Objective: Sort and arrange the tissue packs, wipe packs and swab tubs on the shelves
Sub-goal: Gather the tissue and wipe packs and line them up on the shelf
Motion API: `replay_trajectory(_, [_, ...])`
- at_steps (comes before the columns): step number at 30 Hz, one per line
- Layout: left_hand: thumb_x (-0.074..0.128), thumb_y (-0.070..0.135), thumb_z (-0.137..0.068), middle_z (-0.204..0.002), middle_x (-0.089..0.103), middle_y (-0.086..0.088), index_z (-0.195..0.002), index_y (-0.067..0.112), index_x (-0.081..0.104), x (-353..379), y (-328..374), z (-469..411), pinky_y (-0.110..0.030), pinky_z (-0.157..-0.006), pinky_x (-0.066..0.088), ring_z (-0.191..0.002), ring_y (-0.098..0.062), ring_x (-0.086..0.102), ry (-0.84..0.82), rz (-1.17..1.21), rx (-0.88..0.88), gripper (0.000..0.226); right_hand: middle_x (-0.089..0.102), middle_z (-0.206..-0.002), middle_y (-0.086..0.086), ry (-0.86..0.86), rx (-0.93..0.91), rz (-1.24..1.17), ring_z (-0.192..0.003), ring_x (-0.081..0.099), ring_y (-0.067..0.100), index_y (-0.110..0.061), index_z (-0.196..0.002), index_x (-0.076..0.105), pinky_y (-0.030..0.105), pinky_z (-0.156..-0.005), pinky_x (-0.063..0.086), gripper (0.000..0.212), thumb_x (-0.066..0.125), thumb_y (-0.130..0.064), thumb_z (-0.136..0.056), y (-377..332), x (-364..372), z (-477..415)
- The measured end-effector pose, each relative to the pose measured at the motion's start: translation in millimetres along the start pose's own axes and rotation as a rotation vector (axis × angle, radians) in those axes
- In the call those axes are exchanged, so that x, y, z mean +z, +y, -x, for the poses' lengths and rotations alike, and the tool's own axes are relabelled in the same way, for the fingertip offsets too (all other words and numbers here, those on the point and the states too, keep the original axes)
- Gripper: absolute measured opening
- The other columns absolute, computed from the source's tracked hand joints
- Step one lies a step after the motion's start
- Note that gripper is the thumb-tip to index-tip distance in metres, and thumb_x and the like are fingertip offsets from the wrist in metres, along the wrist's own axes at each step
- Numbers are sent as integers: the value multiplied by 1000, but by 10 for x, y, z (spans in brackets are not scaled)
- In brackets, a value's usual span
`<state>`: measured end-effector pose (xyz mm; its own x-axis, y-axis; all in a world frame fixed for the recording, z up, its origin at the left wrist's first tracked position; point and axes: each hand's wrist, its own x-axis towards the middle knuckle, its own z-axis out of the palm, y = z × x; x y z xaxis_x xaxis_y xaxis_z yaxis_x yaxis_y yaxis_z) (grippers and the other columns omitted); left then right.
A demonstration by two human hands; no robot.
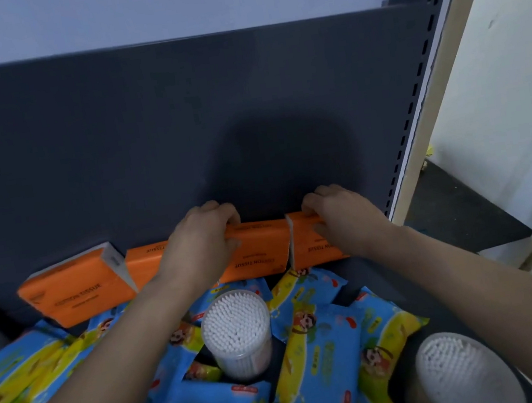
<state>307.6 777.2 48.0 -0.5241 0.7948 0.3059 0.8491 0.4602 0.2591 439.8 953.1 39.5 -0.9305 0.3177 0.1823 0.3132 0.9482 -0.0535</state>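
Probably soft and light, the tissue packs are held by their edges at the shelf's back edge, one per grip: left hand, right hand.

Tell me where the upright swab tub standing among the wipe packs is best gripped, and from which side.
Probably round the upper wall of the swab tub, which stands upright and is cylindrical. Come from above and its right: wipe packs crowd its base, and the left forearm passes close on its left. The left hand grips one tissue pack, the right hand another.
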Motion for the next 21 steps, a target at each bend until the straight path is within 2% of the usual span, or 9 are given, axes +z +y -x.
replay_trajectory(3, [69,20,-80,-81,51,8,-93,19,63,-36,55,38,-24,-70,40,-79,-12,52,-58,134,16,15,57,-104,4,-58,-77,-82,-97,55,22,-14,-108,57,33,-79,46,18,47,-16,-93,-82,-55,14])
replay_trajectory(6, [72,24,-78,-77,59,12,-87,20,65,-45,61,125,-18,-62,42,-70,-2,53,-254,232,8,13,63,-105,1,-235,-110,-134,-93,57,18,-17,-109,62,31,-78,48,21,51,-19,-92,-150,-51,18])
replay_trajectory(9, [69,34,-80,-87,66,10,-89,24,67,-26,16,228,-25,-72,48,-79,-3,59,-409,208,-22,14,65,-112,-1,-424,-125,-144,-98,57,16,-22,-119,61,30,-81,49,29,56,-25,-90,-173,55,32])
replay_trajectory(11, [63,33,-86,-90,67,10,-89,24,67,-5,-22,280,-24,-74,47,-82,-3,59,-465,224,-43,11,61,-122,-1,-510,-147,-143,-105,57,18,-20,-127,57,28,-85,48,38,59,-27,-90,-179,133,45])
replay_trajectory(13, [56,28,-91,-90,67,7,-87,25,66,35,-73,312,-25,-75,46,-83,-7,59,-479,258,-64,12,55,-133,-2,-567,-165,-160,-116,53,17,-21,-133,52,26,-91,43,45,60,-30,-89,-186,201,49])
replay_trajectory(15, [50,24,-95,-92,68,2,-87,25,65,93,-136,319,-28,-78,46,-85,-12,60,-458,282,-114,18,49,-140,-4,-622,-158,-184,-123,48,18,-24,-138,47,29,-98,41,51,60,-34,-89,-204,250,47])
replay_trajectory(17, [46,16,-95,-103,67,3,-100,19,67,156,-225,307,-22,-81,44,-95,-12,59,-435,225,-155,22,46,-143,-4,-671,-176,-173,-127,45,20,-25,-140,44,34,-104,39,51,56,-34,-91,-235,283,42])
replay_trajectory(19, [52,12,-91,-111,65,3,-108,15,66,214,-338,292,-17,-84,40,-103,-10,58,-440,136,-165,23,42,-146,-3,-714,-215,-119,-131,41,21,-24,-141,42,38,-107,36,50,52,-33,-93,-277,290,38])
replay_trajectory(21, [60,19,-87,-113,66,1,-109,17,66,254,-423,298,-19,-85,42,-103,-11,59,-493,113,-169,23,37,-149,-2,-757,-230,-70,-134,36,22,-24,-143,37,40,-109,33,53,52,-34,-94,-313,287,23])
